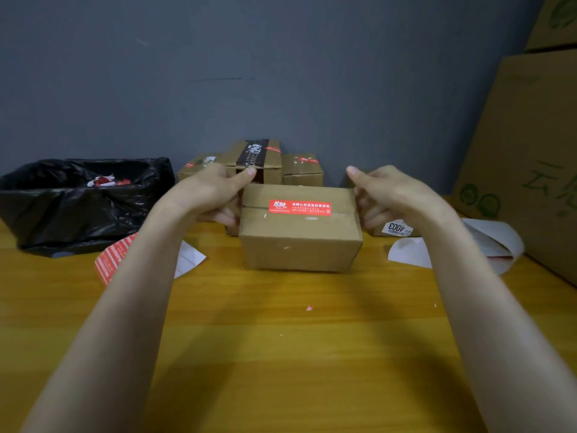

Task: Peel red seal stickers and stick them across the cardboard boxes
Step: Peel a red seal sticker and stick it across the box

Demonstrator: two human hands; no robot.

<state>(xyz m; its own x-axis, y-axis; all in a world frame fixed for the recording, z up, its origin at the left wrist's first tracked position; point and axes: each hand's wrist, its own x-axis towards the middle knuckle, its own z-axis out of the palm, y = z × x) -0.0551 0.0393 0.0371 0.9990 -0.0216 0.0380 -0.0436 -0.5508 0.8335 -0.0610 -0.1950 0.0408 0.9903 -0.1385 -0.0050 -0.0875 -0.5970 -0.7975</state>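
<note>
Cardboard box point(299, 242) sat dead centre on the table point(281, 339), long axis running left-right, red seal sticker point(299, 207) already across its top seam. Left hand point(212, 192) and right hand point(390, 195) each gripped an end, equally close.

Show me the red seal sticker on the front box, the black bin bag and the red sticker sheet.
red seal sticker point(299, 207), head view, middle of its face
black bin bag point(62, 214), head view, its front wall
red sticker sheet point(109, 260), head view, its striped part
</note>
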